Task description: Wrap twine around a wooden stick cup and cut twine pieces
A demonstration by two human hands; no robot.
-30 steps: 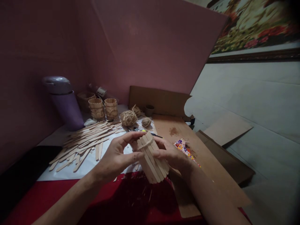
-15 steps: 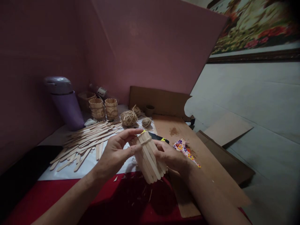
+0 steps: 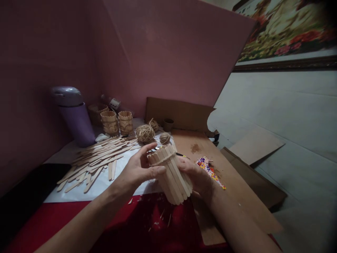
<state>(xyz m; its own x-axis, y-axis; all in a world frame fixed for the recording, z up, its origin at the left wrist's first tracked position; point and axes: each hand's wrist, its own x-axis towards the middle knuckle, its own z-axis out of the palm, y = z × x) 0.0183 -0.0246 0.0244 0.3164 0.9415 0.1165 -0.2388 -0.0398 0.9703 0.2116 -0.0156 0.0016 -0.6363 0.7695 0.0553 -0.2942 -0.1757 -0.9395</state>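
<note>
Head view — left hand [image 3: 138, 170] and right hand [image 3: 196, 175] clamp a tilted stick cup [image 3: 175, 179] from opposite sides above red cloth [image 3: 126, 225], likely steadying it — twine [image 3: 165, 159] ringing its top, presumably as binding.

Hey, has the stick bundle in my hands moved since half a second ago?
Yes, slightly: the lower end of the stick bundle has shifted to the right, judged against the brown board.

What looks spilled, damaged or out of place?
Loose pale scraps litter the red cloth below the held stick bundle. A brownish patch, perhaps spilled, marks the tan board, and the upright cardboard has a ragged right edge, possibly torn.
</note>
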